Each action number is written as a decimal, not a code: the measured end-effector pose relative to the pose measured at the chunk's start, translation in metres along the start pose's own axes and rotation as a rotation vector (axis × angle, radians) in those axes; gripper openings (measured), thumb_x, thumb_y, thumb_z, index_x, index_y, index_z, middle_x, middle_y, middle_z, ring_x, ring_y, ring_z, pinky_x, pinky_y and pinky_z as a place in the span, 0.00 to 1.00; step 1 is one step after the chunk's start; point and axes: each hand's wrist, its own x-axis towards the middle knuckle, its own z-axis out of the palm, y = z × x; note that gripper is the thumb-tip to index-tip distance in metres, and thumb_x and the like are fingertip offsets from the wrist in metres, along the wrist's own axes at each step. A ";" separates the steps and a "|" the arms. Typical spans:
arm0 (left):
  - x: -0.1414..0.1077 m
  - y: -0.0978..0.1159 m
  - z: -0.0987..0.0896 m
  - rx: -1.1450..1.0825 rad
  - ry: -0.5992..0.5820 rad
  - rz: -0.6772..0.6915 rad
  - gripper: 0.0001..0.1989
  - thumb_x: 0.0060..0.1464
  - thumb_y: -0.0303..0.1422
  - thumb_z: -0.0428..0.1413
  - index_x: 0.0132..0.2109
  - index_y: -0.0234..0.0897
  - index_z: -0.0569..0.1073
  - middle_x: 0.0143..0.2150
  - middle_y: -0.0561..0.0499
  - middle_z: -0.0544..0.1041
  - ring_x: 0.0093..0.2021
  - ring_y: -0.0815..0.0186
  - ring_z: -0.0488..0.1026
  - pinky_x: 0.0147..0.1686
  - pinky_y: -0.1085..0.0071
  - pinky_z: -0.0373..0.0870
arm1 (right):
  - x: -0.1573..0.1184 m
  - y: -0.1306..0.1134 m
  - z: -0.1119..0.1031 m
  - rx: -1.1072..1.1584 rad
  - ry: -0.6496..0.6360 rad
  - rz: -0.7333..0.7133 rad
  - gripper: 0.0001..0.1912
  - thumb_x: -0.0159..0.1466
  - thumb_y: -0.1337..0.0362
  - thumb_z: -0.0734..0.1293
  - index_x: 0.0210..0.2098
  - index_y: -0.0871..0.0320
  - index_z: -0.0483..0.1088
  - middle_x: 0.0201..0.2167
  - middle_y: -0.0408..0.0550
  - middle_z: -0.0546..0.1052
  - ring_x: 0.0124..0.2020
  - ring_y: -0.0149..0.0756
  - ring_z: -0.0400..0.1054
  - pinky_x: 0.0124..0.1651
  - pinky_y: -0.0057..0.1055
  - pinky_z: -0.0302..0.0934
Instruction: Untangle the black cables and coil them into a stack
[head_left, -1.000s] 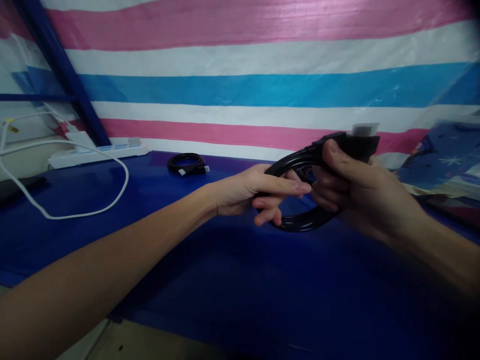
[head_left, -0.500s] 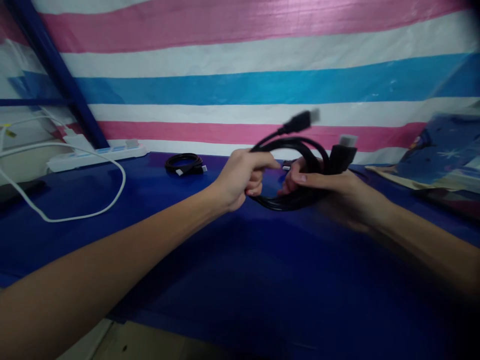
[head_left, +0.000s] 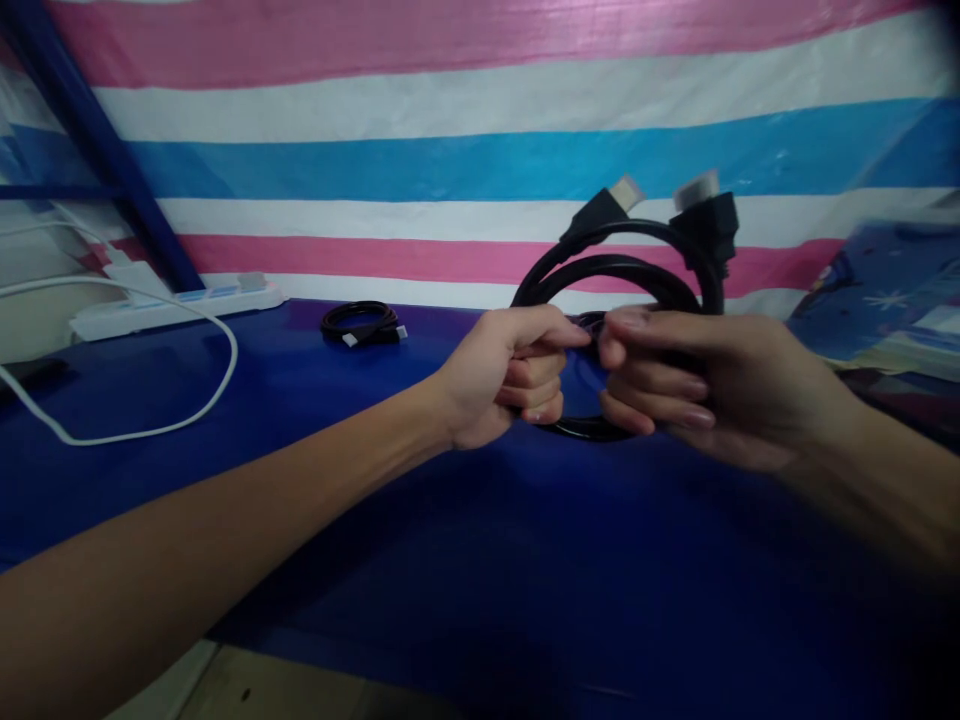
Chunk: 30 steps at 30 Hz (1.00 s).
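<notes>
A black HDMI cable (head_left: 619,265) is coiled in loops and held up above the blue table. My left hand (head_left: 517,375) wraps its fingers round the left side of the coil. On the opposite side my right hand (head_left: 697,385) is closed round the loops, its fingertips close to my left thumb. Both plugs of the cable stick up over the coil: one plug (head_left: 600,212) near the top middle, the other plug (head_left: 706,222) above my right hand. Part of the coil is hidden behind my fingers.
Another coiled black cable (head_left: 361,325) lies at the back of the blue table (head_left: 420,560). A white power strip (head_left: 180,310) and a looping white cord (head_left: 231,365) are on the left. A blue snowflake-patterned item (head_left: 862,290) stands at the right. Striped sheeting (head_left: 450,170) hangs behind.
My right hand has turned, its curled fingers now facing me. The coil has risen a little, and its left plug now leans up and right, closer to the loops.
</notes>
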 end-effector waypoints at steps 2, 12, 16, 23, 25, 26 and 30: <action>0.000 0.000 -0.003 0.083 -0.026 -0.063 0.21 0.51 0.27 0.51 0.18 0.39 0.47 0.11 0.62 0.43 0.11 0.80 0.42 0.16 0.77 0.53 | 0.000 -0.003 -0.006 -0.076 -0.024 0.090 0.16 0.54 0.58 0.72 0.18 0.61 0.67 0.08 0.35 0.49 0.09 0.21 0.46 0.21 0.26 0.61; -0.005 0.005 -0.003 0.200 -0.279 -0.148 0.19 0.54 0.31 0.55 0.19 0.37 0.57 0.11 0.60 0.49 0.13 0.77 0.47 0.23 0.73 0.57 | 0.009 0.007 -0.014 -0.344 0.108 -0.064 0.16 0.49 0.64 0.68 0.15 0.58 0.56 0.12 0.39 0.55 0.14 0.24 0.49 0.17 0.26 0.49; -0.008 0.003 -0.001 0.148 -0.410 -0.242 0.25 0.57 0.40 0.53 0.18 0.38 0.54 0.11 0.59 0.49 0.12 0.76 0.47 0.19 0.72 0.51 | 0.006 0.006 -0.019 -0.669 0.006 -0.078 0.14 0.52 0.61 0.66 0.16 0.60 0.61 0.14 0.44 0.63 0.17 0.26 0.56 0.19 0.26 0.51; -0.008 0.004 -0.004 0.223 -0.429 -0.297 0.26 0.62 0.39 0.50 0.17 0.37 0.54 0.11 0.59 0.50 0.11 0.77 0.47 0.18 0.73 0.48 | 0.004 0.007 -0.021 -0.730 -0.032 -0.125 0.14 0.54 0.58 0.68 0.20 0.60 0.65 0.17 0.46 0.67 0.18 0.28 0.58 0.19 0.26 0.51; -0.006 0.003 -0.005 0.244 -0.359 -0.258 0.27 0.62 0.40 0.51 0.18 0.37 0.52 0.11 0.60 0.49 0.11 0.78 0.46 0.18 0.73 0.47 | 0.006 0.010 -0.019 -0.616 -0.007 -0.131 0.15 0.54 0.58 0.68 0.20 0.60 0.62 0.16 0.44 0.65 0.17 0.27 0.56 0.18 0.26 0.50; -0.005 0.002 -0.006 0.256 -0.310 -0.224 0.27 0.61 0.41 0.52 0.18 0.37 0.51 0.11 0.60 0.49 0.12 0.79 0.46 0.18 0.74 0.46 | 0.008 0.011 -0.017 -0.549 0.020 -0.138 0.15 0.54 0.59 0.69 0.19 0.59 0.61 0.15 0.42 0.63 0.17 0.26 0.54 0.18 0.26 0.50; -0.002 0.000 -0.004 0.215 -0.157 -0.141 0.31 0.56 0.56 0.49 0.19 0.38 0.51 0.10 0.61 0.47 0.10 0.80 0.43 0.14 0.75 0.41 | 0.009 0.011 -0.011 -0.478 0.141 -0.148 0.17 0.53 0.62 0.69 0.17 0.58 0.57 0.10 0.37 0.54 0.13 0.23 0.50 0.17 0.26 0.47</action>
